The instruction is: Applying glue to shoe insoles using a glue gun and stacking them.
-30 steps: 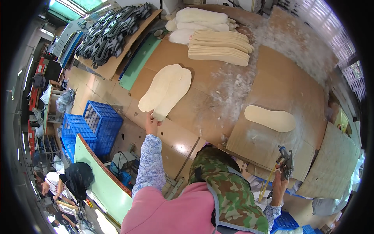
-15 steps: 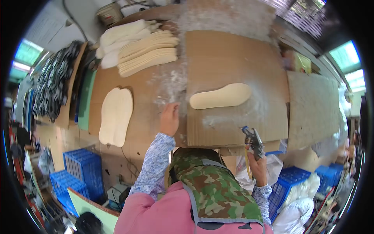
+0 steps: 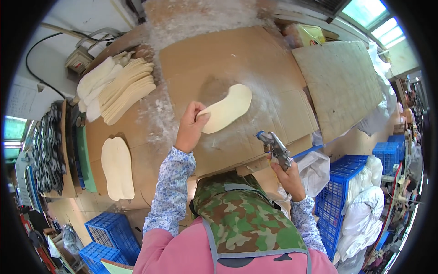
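Left hand (image 3: pixel 190 129) pinches a cream insole (image 3: pixel 229 108) by its left end, right hand (image 3: pixel 290 179) clasping a spray gun (image 3: pixel 278 150)

Over the cardboard (image 3: pixel 196 64), one insole (image 3: pixel 228 109) is left of the spray gun (image 3: pixel 278 150), right of the insole stack (image 3: pixel 127 89).

Both forearms (image 3: pixel 169 192) extend forward, the left hand (image 3: pixel 190 127) pinching, thumb uppermost, the right hand (image 3: pixel 289 179) curled firmly.
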